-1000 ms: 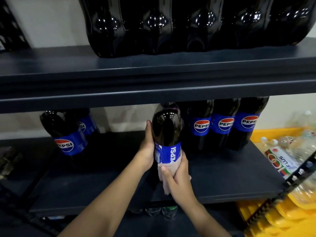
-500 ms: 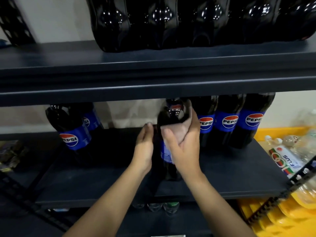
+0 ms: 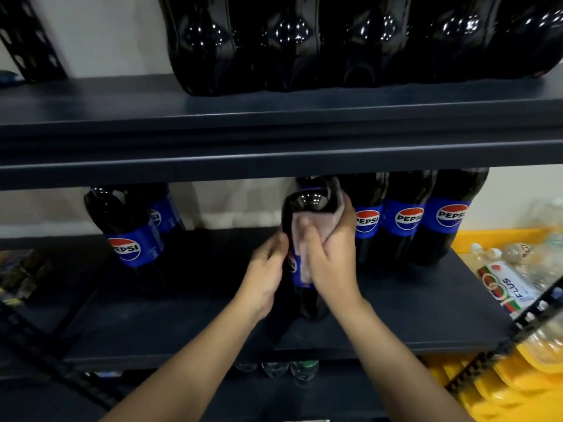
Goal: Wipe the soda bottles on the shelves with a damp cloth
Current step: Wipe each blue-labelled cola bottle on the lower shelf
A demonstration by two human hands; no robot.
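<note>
Head view: dark Pepsi bottle (image 3: 307, 202) upright, pale cloth (image 3: 300, 239) across blue label.

Legible text, head view. "PEPSI", in white capitals across a red, white and blue roundel, stands on the blue wrap label of the dark plastic cola bottle at the left of the lower shelf (image 3: 126, 248). The same word and roundel appear on three dark cola bottles at the right: the nearest (image 3: 367, 220), partly cut to "EPSI", the middle one (image 3: 409, 218) and the farthest (image 3: 451, 214). "FLUS" runs lengthwise in blue on the white-labelled clear bottle lying in the yellow crate (image 3: 508, 284).
</note>
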